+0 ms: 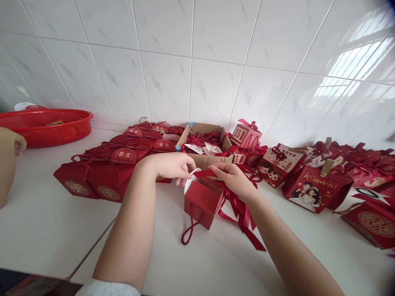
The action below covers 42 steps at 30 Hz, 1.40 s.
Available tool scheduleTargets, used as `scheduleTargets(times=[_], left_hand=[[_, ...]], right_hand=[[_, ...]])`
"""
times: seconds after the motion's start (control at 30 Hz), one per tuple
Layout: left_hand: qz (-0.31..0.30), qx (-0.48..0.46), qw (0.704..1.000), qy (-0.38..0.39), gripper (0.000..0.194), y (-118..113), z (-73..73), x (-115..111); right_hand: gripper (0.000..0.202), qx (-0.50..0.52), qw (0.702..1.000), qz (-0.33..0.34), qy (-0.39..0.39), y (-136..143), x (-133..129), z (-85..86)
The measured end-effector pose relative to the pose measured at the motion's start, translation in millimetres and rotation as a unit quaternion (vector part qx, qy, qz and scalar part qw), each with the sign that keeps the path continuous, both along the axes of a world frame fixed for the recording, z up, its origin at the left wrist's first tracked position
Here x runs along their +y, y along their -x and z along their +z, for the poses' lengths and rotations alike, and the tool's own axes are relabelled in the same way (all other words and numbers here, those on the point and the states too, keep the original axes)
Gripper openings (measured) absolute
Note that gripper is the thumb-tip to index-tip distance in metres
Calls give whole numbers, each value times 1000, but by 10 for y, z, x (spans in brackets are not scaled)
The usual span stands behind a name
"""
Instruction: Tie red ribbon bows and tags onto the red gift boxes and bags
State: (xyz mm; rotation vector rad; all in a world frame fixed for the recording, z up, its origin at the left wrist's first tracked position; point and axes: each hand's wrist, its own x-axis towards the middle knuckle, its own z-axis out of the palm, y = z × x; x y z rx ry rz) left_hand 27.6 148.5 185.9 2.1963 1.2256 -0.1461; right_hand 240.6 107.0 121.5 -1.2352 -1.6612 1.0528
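Note:
A small red box (203, 201) stands on the white table, a dark red cord loop hanging from its side. My left hand (174, 166) is closed at the box's upper left, its fingertips on a white-edged flap (188, 183). My right hand (233, 177) pinches a red ribbon (203, 173) above the box's top. More red ribbons (243, 213) lie loose on the table to the right of the box, under and beside my right hand. Just behind my hands is an open cardboard box (228, 144) holding ribbons and white printed cards.
Packed red boxes (123, 154) stand in rows at the left. Printed red gift boxes (317, 189) fill the right side. A red plastic basin (58, 133) sits by the tiled wall, with another person's hand (19, 144) near it at the left edge.

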Motion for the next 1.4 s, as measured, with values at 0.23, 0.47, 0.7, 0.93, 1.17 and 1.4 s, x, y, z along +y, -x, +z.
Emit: scheduleTargets(times=[0.23,0.47,0.7,0.93,1.17,1.4], left_hand=[[-14,-13,1000,14,31,-32,10,-17],[10,-24,1000,9,18,-81,-6,-20],[33,-11,999,-17,14,-112,-26,-13],[51,-51,996,-44,8,-112,8,-31],[175,-474,853,-130,8,-16,71,-21],[154,-791,592,-9,10,113,222,-95]], right_hand=[[45,-13,999,33,9,34,-16,1],[43,-19,999,42,15,9,13,-37],[43,-23,999,44,10,8,1,-30],[40,-31,999,29,-3,-11,-31,32],[33,-121,989,25,-79,-183,-147,231],[20,-360,932,12,-31,-454,-246,335]])
